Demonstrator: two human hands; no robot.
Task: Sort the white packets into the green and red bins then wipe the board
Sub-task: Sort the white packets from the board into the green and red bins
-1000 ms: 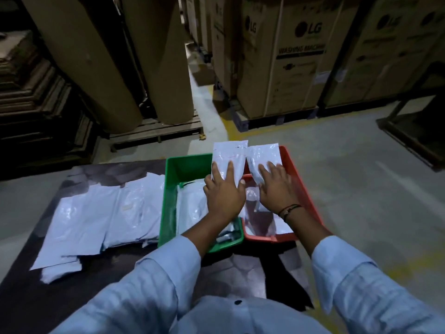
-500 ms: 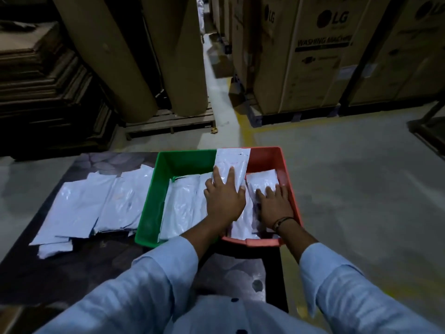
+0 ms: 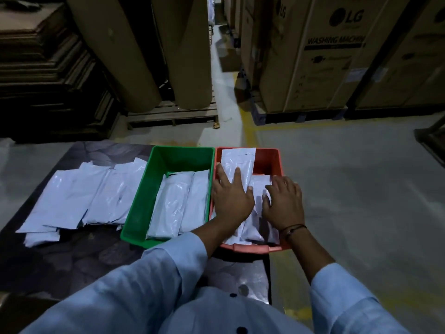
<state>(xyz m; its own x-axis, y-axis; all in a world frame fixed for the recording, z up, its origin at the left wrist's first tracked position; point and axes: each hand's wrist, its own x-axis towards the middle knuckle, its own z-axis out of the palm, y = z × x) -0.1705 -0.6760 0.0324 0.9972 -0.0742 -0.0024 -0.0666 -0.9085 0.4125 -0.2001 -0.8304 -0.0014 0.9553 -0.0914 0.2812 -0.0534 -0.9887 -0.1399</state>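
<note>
In the head view, both hands are seen inside the red bin (image 3: pixel 267 162), which stands touching the right side of the green bin (image 3: pixel 179 158) on the dark bench (image 3: pixel 60 261). The left hand (image 3: pixel 231 200) is laid open on a tall white packet (image 3: pixel 238 161), fingers straight and spread; nothing is gripped. That packet is set on a slant, with its long axis running away from the person and its top edge at the bin's far wall, so most of it lies just beyond the fingertips. The right hand (image 3: pixel 285 206) is likewise flat and open, pressed on a smaller white packet (image 3: pixel 258 191) just beside the first. More packets are seen beneath it at the near end of the bin. Sorted packets (image 3: pixel 178 206) are lying lengthwise in the green bin.

The unsorted packets (image 3: pixel 96 196) are spread in an overlapping row on the bench, left of the green bin and well apart from both hands. Their long axes also run away from the person. The left hand is judged the nearer one, since only a reach leftward across the green bin would be needed for the next pick. The right hand would have to cross the body. Sorting is judged partly done and the wiping not yet begun; no cloth is seen.
</note>
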